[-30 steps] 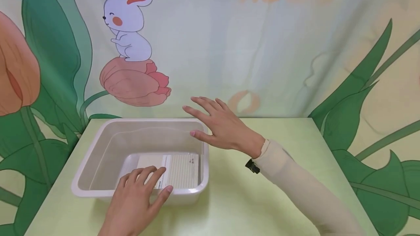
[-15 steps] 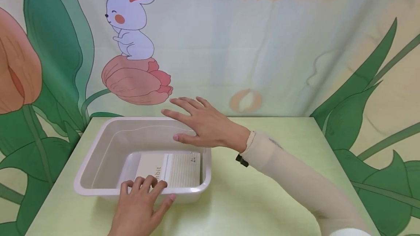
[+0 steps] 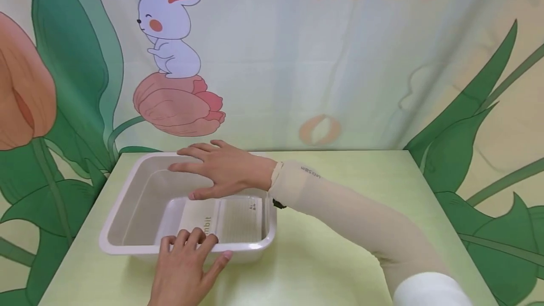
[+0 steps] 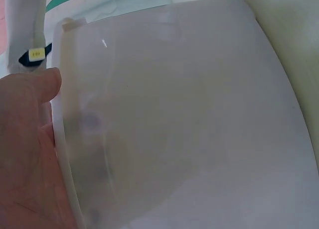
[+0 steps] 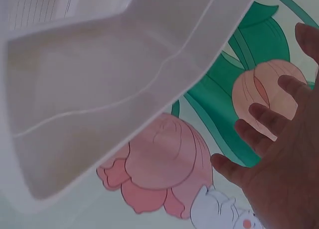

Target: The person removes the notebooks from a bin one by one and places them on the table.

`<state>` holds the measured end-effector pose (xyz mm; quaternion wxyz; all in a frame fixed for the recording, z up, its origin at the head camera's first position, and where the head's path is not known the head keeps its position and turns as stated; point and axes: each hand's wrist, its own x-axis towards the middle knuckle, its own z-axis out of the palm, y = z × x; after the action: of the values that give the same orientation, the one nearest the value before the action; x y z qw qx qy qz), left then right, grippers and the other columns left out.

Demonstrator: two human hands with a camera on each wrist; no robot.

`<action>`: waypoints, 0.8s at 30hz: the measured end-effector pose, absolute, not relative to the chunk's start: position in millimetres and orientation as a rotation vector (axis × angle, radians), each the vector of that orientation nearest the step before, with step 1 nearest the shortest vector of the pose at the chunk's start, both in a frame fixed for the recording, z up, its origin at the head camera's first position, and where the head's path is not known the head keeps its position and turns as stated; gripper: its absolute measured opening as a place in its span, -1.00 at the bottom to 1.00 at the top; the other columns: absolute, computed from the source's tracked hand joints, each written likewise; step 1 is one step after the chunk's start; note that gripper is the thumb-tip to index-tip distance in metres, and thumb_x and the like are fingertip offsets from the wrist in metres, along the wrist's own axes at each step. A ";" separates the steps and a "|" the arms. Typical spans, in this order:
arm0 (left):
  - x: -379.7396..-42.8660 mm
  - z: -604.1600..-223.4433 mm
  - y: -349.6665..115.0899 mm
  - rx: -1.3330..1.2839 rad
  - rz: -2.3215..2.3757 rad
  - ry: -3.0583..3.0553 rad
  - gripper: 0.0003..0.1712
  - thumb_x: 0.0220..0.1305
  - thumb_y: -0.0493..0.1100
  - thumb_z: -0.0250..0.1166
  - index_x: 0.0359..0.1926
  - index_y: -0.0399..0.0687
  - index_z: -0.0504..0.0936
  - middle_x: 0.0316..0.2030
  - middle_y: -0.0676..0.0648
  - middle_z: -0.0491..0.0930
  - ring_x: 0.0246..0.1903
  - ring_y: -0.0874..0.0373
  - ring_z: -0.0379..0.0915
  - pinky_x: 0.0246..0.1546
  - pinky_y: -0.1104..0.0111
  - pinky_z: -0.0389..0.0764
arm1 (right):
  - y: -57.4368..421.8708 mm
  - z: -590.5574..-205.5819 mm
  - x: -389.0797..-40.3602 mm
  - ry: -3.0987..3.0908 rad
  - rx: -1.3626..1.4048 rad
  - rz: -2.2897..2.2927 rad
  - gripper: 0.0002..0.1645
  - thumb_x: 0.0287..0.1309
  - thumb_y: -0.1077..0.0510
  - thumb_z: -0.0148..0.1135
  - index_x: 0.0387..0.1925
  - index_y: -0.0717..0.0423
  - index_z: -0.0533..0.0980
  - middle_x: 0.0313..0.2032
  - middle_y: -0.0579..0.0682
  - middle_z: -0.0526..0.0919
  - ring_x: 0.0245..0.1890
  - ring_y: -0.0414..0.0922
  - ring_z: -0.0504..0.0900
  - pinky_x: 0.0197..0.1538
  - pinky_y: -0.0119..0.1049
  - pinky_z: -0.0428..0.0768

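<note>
A pale grey plastic basin (image 3: 127, 250) stands on the table's left half. My left hand (image 3: 180, 268) grips its front rim, fingers curled over into the basin and thumb outside. In the left wrist view, the thumb (image 4: 49, 84) lies at the rim beside the basin's smooth outer wall (image 4: 189, 104). Inside, toward the right, lies a notebook (image 3: 240, 223) with a lined panel and a cream part with letters reading "mbit"; my left fingers hide some of it. My right hand (image 3: 223, 169) hangs over the basin's back part, fingers spread and holding nothing.
The pale green table (image 3: 331, 249) extends to the right of the basin. Behind it hangs a cloth backdrop (image 3: 263, 60) printed with a rabbit, tulips and leaves. A small black clip (image 3: 278, 203) sits at my right sleeve's cuff.
My right hand has moved left from the basin's right edge to over its inside. The left hand's fingers have settled down onto the front rim, and more lettering shows on the notebook.
</note>
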<state>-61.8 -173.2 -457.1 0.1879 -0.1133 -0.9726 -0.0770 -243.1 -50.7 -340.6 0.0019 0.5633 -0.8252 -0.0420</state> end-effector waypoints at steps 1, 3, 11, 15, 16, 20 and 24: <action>-61.9 -457.3 -173.1 -0.319 -0.217 -2.738 -0.58 0.21 0.36 0.22 -0.25 0.17 0.56 -0.31 0.03 0.50 -0.22 0.00 0.39 -0.12 0.07 0.28 | -56.3 -342.7 -243.4 -2.600 1.780 -0.160 -0.17 0.31 -0.50 -0.19 0.51 -0.47 -0.09 0.55 -0.17 -0.03 0.55 -0.13 -0.03 0.49 0.01 0.10; -62.0 -457.5 -172.8 -0.315 -0.215 -2.748 -0.59 0.21 0.36 0.22 -0.26 0.18 0.56 -0.30 0.04 0.50 -0.22 0.01 0.39 -0.12 0.07 0.28 | -66.5 -347.4 -243.7 -2.619 1.807 -0.212 -0.17 0.32 -0.50 -0.21 0.51 -0.47 -0.11 0.55 -0.17 -0.04 0.56 -0.14 -0.05 0.49 0.01 0.11; -61.1 -454.7 -173.3 -0.298 -0.196 -2.763 -0.58 0.22 0.37 0.20 -0.26 0.17 0.56 -0.27 0.04 0.51 -0.20 0.01 0.39 -0.11 0.08 0.27 | -99.6 -372.6 -245.1 -2.656 1.857 -0.461 -0.23 0.35 -0.47 -0.24 0.50 -0.54 -0.13 0.55 -0.25 -0.05 0.56 -0.19 -0.07 0.51 -0.09 0.12; -61.7 -454.9 -172.4 -0.298 -0.204 -2.747 -0.57 0.21 0.37 0.21 -0.27 0.17 0.56 -0.29 0.05 0.50 -0.21 0.02 0.40 -0.09 0.08 0.29 | -112.0 -394.9 -245.4 -2.631 1.868 -0.653 -0.24 0.34 -0.48 -0.23 0.48 -0.59 -0.12 0.53 -0.29 -0.02 0.55 -0.21 -0.01 0.49 -0.14 0.17; -62.2 -455.2 -172.0 -0.298 -0.207 -2.741 -0.57 0.21 0.37 0.21 -0.27 0.17 0.56 -0.30 0.06 0.49 -0.21 0.02 0.40 -0.08 0.08 0.29 | -114.5 -401.4 -244.9 -2.622 1.876 -0.692 -0.25 0.33 -0.48 -0.21 0.48 -0.61 -0.10 0.53 -0.30 0.00 0.54 -0.21 0.00 0.49 -0.15 0.19; -62.7 -456.9 -171.7 -0.303 -0.224 -2.714 -0.57 0.19 0.37 0.23 -0.29 0.16 0.54 -0.31 0.07 0.48 -0.21 0.04 0.40 -0.08 0.08 0.29 | -122.9 -426.0 -242.0 -2.586 1.921 -0.823 -0.25 0.32 -0.47 -0.17 0.47 -0.63 -0.07 0.52 -0.33 0.02 0.53 -0.23 0.05 0.47 -0.14 0.21; -62.0 -457.6 -173.1 -0.299 -0.214 -2.712 -0.55 0.20 0.39 0.20 -0.30 0.16 0.54 -0.29 0.06 0.49 -0.19 0.04 0.40 -0.09 0.09 0.28 | -131.0 -444.7 -238.2 -2.628 1.959 -0.861 -0.28 0.33 -0.42 -0.11 0.45 -0.65 -0.03 0.51 -0.37 0.03 0.50 -0.26 0.08 0.45 -0.19 0.23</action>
<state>-62.0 -173.1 -457.6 0.2010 -0.1071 -0.9707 -0.0765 -238.2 -131.0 -444.7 -0.1235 0.5736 -0.7695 -0.2522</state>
